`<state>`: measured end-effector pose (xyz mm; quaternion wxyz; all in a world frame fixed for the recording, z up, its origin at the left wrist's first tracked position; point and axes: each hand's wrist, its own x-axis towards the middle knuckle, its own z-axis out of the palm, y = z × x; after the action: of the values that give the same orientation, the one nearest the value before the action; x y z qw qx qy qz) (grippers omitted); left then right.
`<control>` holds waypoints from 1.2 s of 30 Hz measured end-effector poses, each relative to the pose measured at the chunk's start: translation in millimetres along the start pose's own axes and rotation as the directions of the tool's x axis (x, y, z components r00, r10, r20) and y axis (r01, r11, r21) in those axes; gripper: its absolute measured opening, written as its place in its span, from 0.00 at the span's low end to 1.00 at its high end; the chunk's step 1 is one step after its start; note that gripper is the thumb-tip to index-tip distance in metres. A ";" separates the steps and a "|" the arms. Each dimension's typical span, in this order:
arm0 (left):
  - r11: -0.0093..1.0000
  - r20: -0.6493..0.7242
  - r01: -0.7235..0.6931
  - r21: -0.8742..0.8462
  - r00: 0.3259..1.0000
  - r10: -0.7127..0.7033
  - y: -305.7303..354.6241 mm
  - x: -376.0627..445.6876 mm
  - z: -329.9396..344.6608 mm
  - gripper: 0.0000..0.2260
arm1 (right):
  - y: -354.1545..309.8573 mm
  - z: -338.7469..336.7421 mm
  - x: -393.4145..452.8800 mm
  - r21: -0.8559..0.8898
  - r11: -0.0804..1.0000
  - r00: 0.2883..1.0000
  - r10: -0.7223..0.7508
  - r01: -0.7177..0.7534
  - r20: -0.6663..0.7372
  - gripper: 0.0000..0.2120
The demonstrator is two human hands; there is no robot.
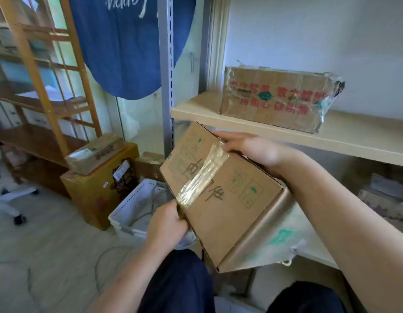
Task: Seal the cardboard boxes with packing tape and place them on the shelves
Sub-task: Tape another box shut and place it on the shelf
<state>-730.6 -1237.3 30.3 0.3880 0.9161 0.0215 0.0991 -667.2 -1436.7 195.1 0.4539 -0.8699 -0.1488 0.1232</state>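
Both hands, left [166, 224] and right [252, 150], grip a flat rectangular cardboard box [221, 199] striped with glossy tape [202, 175].

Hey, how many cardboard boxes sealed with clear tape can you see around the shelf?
2: a worn brown red-lettered taped cardboard box on the beige upper shelf, and a brown handwritten-marked cardboard box held in both hands below it. Others may be hidden.

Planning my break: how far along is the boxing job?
Done: one taped box sits on the shelf. In hand: the left hand and right hand hold a second box, tape strip across its top. Left: shelving it.
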 end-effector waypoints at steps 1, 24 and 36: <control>1.000 -0.011 0.006 0.007 1.000 -0.006 5.7 -6.7 -6.6 0.06 | -2.0 -2.7 -6.6 0.002 1.000 1.000 -0.019 0.019 0.012 0.17; 0.742 0.040 -0.313 0.593 0.932 0.361 130.2 -67.7 -42.1 0.07 | 62.7 -38.8 -147.2 -0.243 0.968 0.883 -0.052 -0.071 -0.466 0.16; 0.880 0.094 -0.368 0.299 0.929 0.357 191.3 -114.8 -8.5 0.16 | 35.4 -11.9 -136.3 -0.643 0.707 0.897 -0.029 -0.294 -0.441 0.45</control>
<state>-851.9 -1378.1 153.9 0.2136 0.9551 -0.1419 0.1486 -783.9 -1515.4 183.2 0.1042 -0.9895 -0.0183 -0.0985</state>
